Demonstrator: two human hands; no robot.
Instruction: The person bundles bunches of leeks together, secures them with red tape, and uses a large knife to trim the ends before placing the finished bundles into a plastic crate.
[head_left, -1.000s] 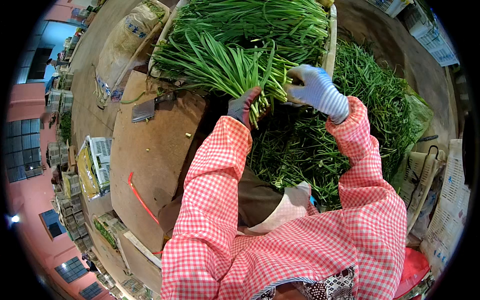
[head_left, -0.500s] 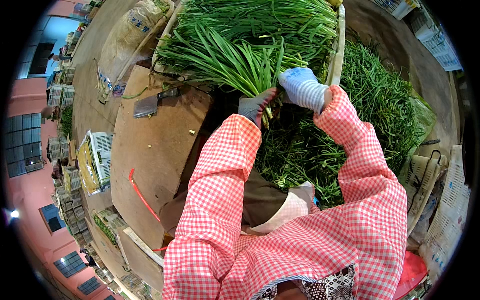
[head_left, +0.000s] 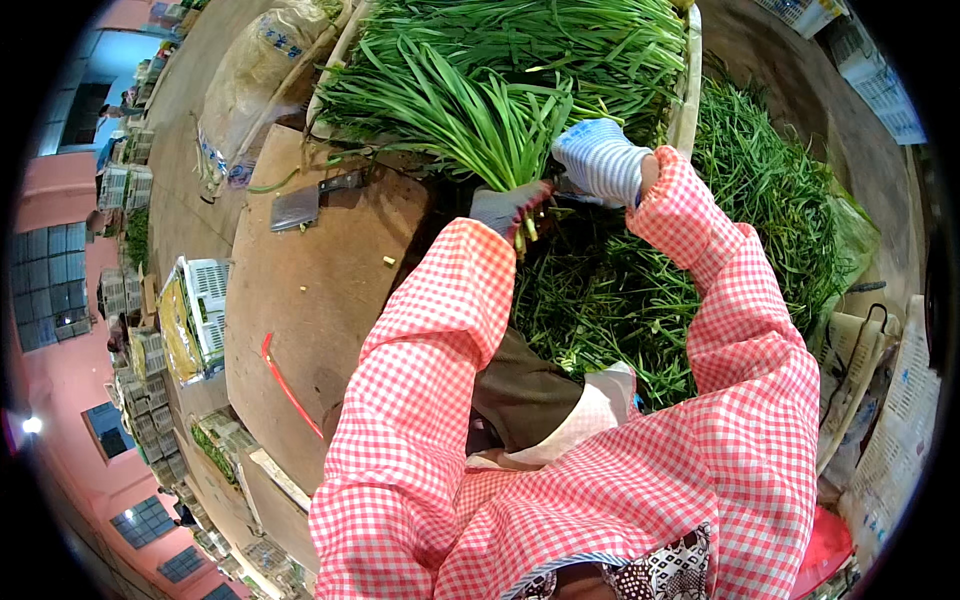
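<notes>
A bunch of green chives (head_left: 500,125) stands fanned out in my left hand (head_left: 505,208), which wears a grey and dark red glove. My fingers wrap round its pale stems, and the cut ends stick out below. Close beside the stems is my right hand (head_left: 600,162), in a blue and white striped glove, its fingers curled. What it pinches, if anything, is hidden. Behind both hands lies a thick layer of chives (head_left: 540,40) in a pale crate (head_left: 684,90). Loose chives (head_left: 640,290) are heaped below and to the right of my hands.
On the brown board (head_left: 330,260) at left lie a cleaver (head_left: 310,203), a red strip (head_left: 290,385) and small stem scraps. A stuffed sack (head_left: 265,70) is at far left, with a white crate (head_left: 205,300) nearer. More white crates (head_left: 875,80) stand at right.
Both hands have shifted slightly left, with the bunch still in my left hand. The leaves of the bunch now point more upright.
</notes>
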